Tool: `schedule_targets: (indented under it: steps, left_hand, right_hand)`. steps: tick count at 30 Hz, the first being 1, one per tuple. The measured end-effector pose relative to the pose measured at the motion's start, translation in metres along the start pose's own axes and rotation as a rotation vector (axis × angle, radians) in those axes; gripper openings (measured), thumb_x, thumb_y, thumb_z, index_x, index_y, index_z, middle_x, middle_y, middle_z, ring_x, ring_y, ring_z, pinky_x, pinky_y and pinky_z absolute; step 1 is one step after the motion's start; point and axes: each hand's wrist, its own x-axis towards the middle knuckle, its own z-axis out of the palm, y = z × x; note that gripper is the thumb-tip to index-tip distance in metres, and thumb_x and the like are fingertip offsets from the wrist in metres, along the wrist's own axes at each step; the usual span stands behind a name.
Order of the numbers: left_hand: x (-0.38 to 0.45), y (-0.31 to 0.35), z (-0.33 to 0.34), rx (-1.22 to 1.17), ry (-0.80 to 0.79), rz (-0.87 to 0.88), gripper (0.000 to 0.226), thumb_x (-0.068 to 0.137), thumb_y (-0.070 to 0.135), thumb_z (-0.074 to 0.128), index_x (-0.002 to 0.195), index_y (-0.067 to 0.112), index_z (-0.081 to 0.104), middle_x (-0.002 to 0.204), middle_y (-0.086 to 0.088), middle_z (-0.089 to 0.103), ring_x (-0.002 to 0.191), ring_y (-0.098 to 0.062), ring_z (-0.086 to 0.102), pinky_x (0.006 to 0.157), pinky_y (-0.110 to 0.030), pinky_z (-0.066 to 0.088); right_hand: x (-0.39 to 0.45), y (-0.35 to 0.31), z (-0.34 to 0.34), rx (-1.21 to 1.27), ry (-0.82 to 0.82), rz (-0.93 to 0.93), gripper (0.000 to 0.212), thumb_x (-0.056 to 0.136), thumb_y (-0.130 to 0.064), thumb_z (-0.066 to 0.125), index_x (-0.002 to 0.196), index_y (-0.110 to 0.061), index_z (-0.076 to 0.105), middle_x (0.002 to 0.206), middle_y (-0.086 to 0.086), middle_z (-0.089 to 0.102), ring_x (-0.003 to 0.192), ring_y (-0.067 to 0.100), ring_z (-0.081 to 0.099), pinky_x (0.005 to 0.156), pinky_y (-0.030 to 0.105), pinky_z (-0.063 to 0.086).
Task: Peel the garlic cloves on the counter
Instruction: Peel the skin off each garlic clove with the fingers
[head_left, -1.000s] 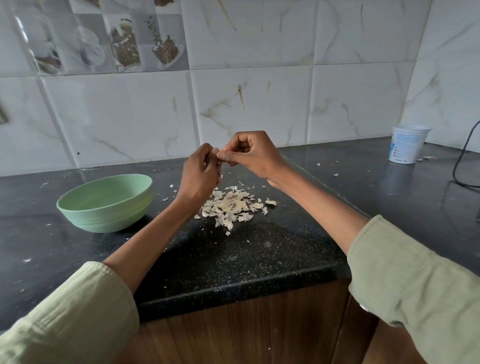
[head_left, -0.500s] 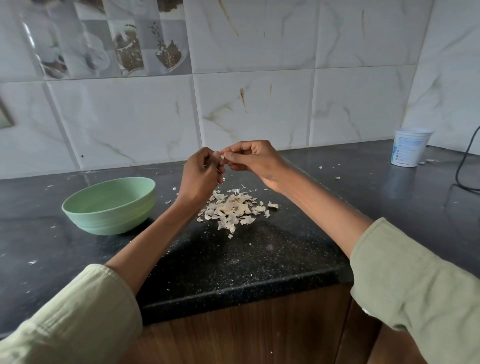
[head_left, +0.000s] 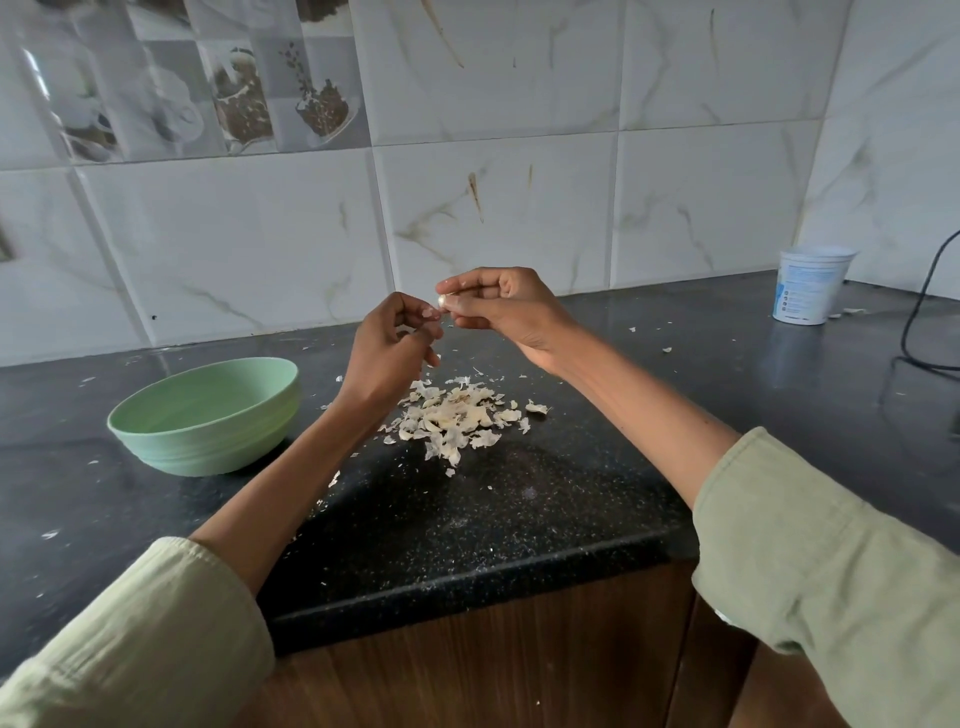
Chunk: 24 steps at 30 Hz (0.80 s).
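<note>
Above the black counter (head_left: 493, 519) my right hand (head_left: 501, 312) pinches a small pale garlic clove (head_left: 443, 301) between thumb and forefinger. Just left of it, my left hand (head_left: 387, 345) has its fingers curled and pinches a bit of papery skin (head_left: 430, 313) at the clove's end. The two hands almost touch at the fingertips. Below them a heap of garlic skins (head_left: 457, 415) lies on the counter.
A pale green bowl (head_left: 171, 447) stands left of the skins; its inside is hidden from here. At the far right a white plastic tub (head_left: 810, 286) sits by the tiled wall, with a black cable (head_left: 919, 312) beside it. Skin flakes are scattered around.
Both hands have stayed together over the skin heap. The fingertips have parted slightly, so the clove's pale end now shows in the right hand.
</note>
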Motion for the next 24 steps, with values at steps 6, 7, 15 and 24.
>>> schedule_targets:
  steps: [6, 7, 15, 24]
  left_hand:
    - [-0.001, 0.003, 0.0, 0.053, 0.03, 0.035, 0.024, 0.107, 0.031, 0.06, 0.103, 0.01, 0.072, 0.098, -0.001, 0.077, 0.074, -0.023, 0.076, 0.054, -0.027, 0.053]
    - [-0.001, 0.005, 0.001, 0.064, 0.032, 0.04, 0.03, 0.108, 0.035, 0.06, 0.101, 0.01, 0.073, 0.097, 0.001, 0.078, 0.072, -0.022, 0.076, 0.053, -0.027, 0.053]
    - [-0.001, 0.007, -0.004, 0.133, 0.077, 0.114, 0.009, 0.095, 0.02, 0.078, 0.101, 0.015, 0.073, 0.09, 0.001, 0.076, 0.065, -0.018, 0.075, 0.056, -0.03, 0.055]
    - [-0.004, 0.014, -0.004, 0.054, 0.118, 0.098, 0.012, 0.094, 0.018, 0.08, 0.102, 0.009, 0.077, 0.087, -0.003, 0.078, 0.064, -0.019, 0.075, 0.05, -0.022, 0.05]
  right_hand:
    - [-0.002, -0.001, -0.001, -0.014, 0.015, -0.023, 0.025, 0.085, 0.001, 0.082, 0.109, 0.002, 0.076, 0.11, 0.018, 0.078, 0.096, 0.018, 0.072, 0.084, 0.025, 0.061]
    - [-0.002, -0.001, -0.001, -0.02, 0.011, -0.029, 0.024, 0.085, 0.001, 0.082, 0.108, 0.001, 0.076, 0.109, 0.018, 0.077, 0.095, 0.017, 0.072, 0.084, 0.025, 0.061]
    - [-0.002, -0.001, 0.0, -0.138, 0.017, -0.089, 0.018, 0.085, 0.002, 0.082, 0.101, -0.002, 0.076, 0.098, 0.012, 0.076, 0.088, 0.015, 0.071, 0.082, 0.027, 0.062]
    - [-0.005, -0.005, 0.004, -0.26, 0.056, -0.137, 0.009, 0.087, -0.01, 0.084, 0.09, -0.005, 0.078, 0.086, 0.009, 0.08, 0.083, 0.025, 0.078, 0.08, 0.037, 0.064]
